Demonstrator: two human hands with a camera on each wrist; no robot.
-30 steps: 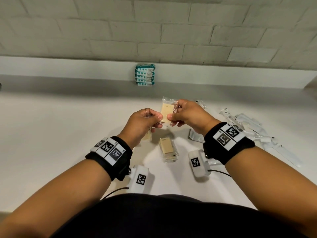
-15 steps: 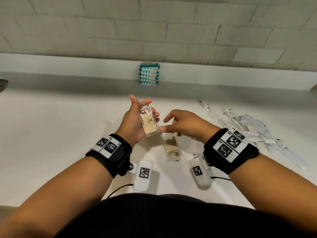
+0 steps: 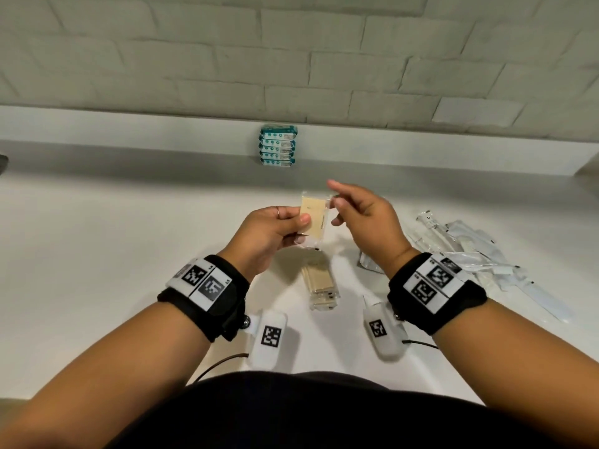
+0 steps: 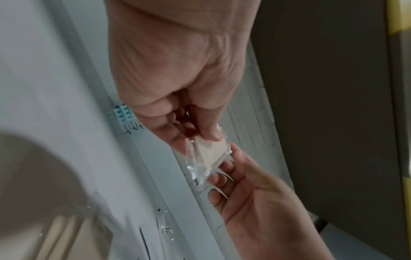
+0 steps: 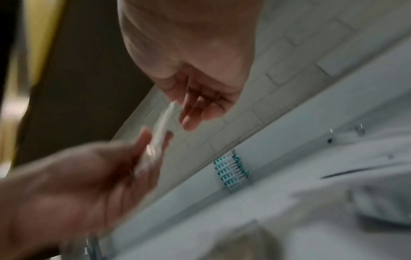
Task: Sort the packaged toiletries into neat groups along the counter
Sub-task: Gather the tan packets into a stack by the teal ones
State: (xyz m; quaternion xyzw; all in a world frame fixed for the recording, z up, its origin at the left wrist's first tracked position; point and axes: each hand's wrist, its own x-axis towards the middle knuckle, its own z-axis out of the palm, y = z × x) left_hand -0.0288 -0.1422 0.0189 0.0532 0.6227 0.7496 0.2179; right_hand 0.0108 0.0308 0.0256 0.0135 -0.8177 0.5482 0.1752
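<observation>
My left hand (image 3: 301,222) pinches a tan packet in clear wrap (image 3: 312,222) by its left edge and holds it upright above the counter. The left wrist view shows thumb and fingers (image 4: 200,135) closed on that packet (image 4: 211,151). My right hand (image 3: 337,202) hovers at the packet's right edge with loosely spread fingers and the index finger raised. Its fingertips (image 4: 222,168) touch the wrap without closing on it. Below the hands lies a small stack of matching tan packets (image 3: 319,283). A stack of teal packets (image 3: 278,145) stands against the back ledge.
A loose pile of long clear-wrapped items (image 3: 470,254) lies on the white counter (image 3: 129,254) to the right. A small clear packet (image 3: 369,264) sits beside my right wrist. A grey brick wall rises behind the ledge (image 3: 129,131).
Half a second ago the left hand held the packet palm-up while the right hand was low near the stack. Now the packet stands upright and the right hand has risen to its right edge.
</observation>
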